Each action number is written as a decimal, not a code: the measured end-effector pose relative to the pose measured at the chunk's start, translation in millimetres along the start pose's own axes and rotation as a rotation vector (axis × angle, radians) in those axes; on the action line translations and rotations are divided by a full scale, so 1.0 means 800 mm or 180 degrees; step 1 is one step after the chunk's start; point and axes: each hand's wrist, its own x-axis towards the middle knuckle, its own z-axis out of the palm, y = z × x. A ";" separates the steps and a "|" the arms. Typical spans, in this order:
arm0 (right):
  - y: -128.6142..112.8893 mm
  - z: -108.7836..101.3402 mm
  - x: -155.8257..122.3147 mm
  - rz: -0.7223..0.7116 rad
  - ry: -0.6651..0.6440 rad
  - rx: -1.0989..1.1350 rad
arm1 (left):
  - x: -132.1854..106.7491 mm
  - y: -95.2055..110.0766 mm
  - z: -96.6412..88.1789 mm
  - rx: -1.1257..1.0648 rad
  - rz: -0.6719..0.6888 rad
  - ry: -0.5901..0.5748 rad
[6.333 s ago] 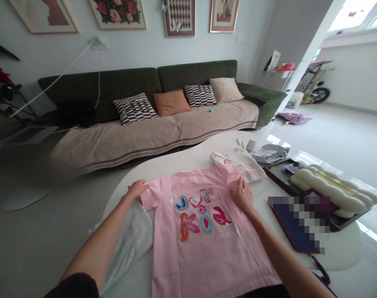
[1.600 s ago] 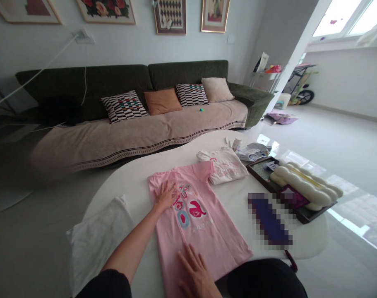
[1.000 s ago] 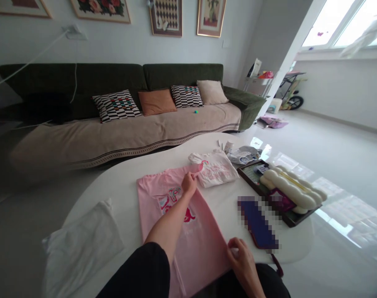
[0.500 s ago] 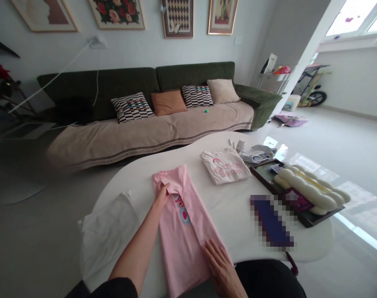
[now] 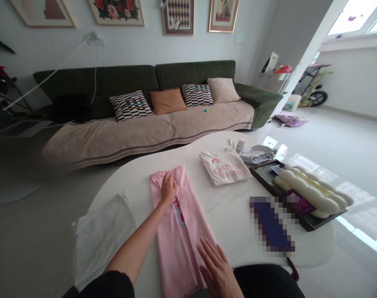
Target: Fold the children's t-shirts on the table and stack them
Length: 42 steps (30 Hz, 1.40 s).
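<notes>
A pink shirt (image 5: 172, 248) lies on the white table (image 5: 135, 171), its sides folded inward into a long strip. Part of a red and blue print shows in the gap between the folds. Near the far end of the strip my left hand (image 5: 169, 189) rests palm down on the fabric, its fingers stretched forward. My right hand (image 5: 217, 265) is at the near right edge of the shirt, open with fingers extended; whether it touches the cloth I cannot tell. A folded white shirt (image 5: 225, 166) with pink lettering lies farther back.
Crumpled white cloth (image 5: 106, 236) is to the left. On the right are a dark tray (image 5: 310, 225) bearing a cream, puffy object (image 5: 312, 190), a blurred-out purple item (image 5: 272, 225) and a plastic bag (image 5: 258, 154). A green sofa (image 5: 114, 80) stands behind.
My left hand has gone from pinching the fold at the shirt's far end to lying flat on it. My right hand has shifted slightly, with its thumb now showing apart.
</notes>
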 end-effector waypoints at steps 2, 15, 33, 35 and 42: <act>0.007 0.001 0.018 0.0277 0.0014 -0.0065 | -0.002 0.017 0.019 0.0134 0.0538 -0.0575; 0.012 0.091 -0.058 0.0298 -0.0033 -0.0725 | 0.017 0.031 0.044 0.0756 -0.0241 -0.1548; 0.018 0.025 -0.053 -0.0289 -0.0393 -0.0733 | -0.352 0.050 -0.136 0.1123 0.0407 -0.2091; 0.013 0.018 -0.057 -0.0227 -0.0564 -0.0533 | -0.351 0.056 -0.141 0.1054 0.0373 -0.2117; -0.038 -0.047 -0.094 -0.0179 -0.1158 0.0455 | -0.360 0.081 -0.220 0.0182 0.0314 -0.3174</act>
